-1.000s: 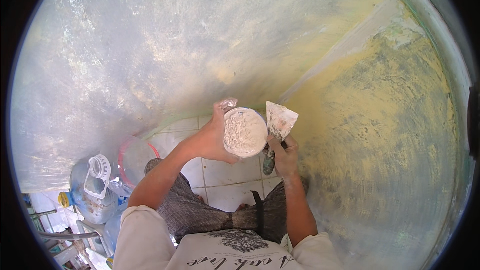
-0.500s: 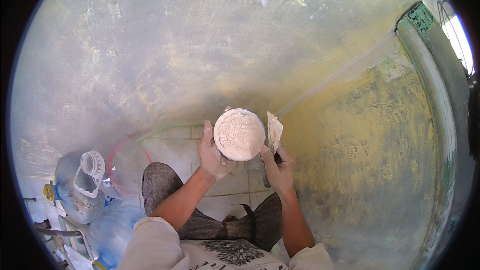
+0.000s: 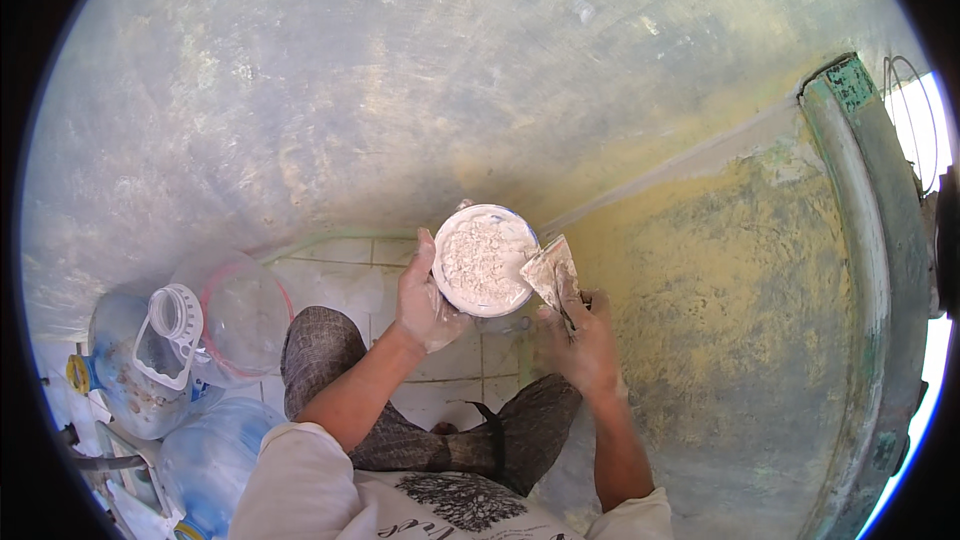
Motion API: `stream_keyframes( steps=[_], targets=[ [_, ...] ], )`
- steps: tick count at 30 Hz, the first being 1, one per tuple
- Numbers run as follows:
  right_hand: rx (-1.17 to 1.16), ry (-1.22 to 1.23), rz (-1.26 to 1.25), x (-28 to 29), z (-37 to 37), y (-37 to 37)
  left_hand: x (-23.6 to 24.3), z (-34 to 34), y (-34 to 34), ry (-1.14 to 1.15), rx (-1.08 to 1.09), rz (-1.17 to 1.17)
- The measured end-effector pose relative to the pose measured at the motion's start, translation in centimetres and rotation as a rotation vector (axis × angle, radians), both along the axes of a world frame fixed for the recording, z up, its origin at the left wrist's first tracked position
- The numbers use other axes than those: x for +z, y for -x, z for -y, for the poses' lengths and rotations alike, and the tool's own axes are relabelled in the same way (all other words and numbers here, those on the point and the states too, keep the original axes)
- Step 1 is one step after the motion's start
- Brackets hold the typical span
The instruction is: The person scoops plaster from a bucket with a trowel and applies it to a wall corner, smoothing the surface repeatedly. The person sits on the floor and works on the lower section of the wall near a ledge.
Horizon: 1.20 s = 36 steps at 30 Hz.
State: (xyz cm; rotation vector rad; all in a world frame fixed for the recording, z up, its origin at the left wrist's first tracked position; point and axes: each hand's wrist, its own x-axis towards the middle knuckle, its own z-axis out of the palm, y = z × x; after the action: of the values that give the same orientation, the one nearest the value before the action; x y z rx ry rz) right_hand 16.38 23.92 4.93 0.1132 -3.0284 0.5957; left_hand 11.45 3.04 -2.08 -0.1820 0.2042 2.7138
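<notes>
My left hand (image 3: 425, 298) is wrapped round the side of a round white tub (image 3: 437, 275), holding it up in front of me. Pale, lumpy putty or powder (image 3: 485, 258) fills the tub nearly to its rim. In my right hand (image 3: 583, 345) is a putty knife (image 3: 551, 270), its flat blade coated with dried pale material. The blade's corner overlaps the tub's right rim; I cannot tell whether it touches. Whitish dust covers the fingers of both hands.
At the left stand large clear blue water bottles (image 3: 215, 455) and a clear container with a pink rim (image 3: 243, 310). A patchy grey wall (image 3: 300, 90) rises ahead, meeting a yellowish wall (image 3: 710, 310) at right. White floor tiles (image 3: 455, 365) lie below; a green-edged frame (image 3: 880, 240) stands far right.
The putty knife has tilted over to the left, bringing its blade against or over the tub's rim. My right hand has turned and shifted slightly right. The view has shifted a little.
</notes>
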Motion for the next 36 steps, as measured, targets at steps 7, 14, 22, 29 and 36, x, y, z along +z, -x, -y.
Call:
stream_keyframes(
  steps=[7,14,22,29,36],
  targets=[
    [-0.06,-0.069,0.007,2.8,-1.0,0.5,0.9,0.8,0.1,-0.033,0.005,-0.045],
    [0.081,-0.085,0.142,7.0,2.0,0.4,0.1,1.1,0.1,-0.175,-0.12,-0.015],
    [0.137,-0.17,0.235,9.5,4.9,-0.4,0.3,0.9,-0.1,-0.336,-0.17,-0.03],
    [0.124,-0.149,0.246,11.0,4.6,0.1,-0.3,0.4,0.5,-0.158,-0.04,-0.117],
    [0.101,-0.254,0.379,12.5,3.0,4.1,-1.1,-0.5,0.5,-0.086,0.006,-0.206]
  ],
)
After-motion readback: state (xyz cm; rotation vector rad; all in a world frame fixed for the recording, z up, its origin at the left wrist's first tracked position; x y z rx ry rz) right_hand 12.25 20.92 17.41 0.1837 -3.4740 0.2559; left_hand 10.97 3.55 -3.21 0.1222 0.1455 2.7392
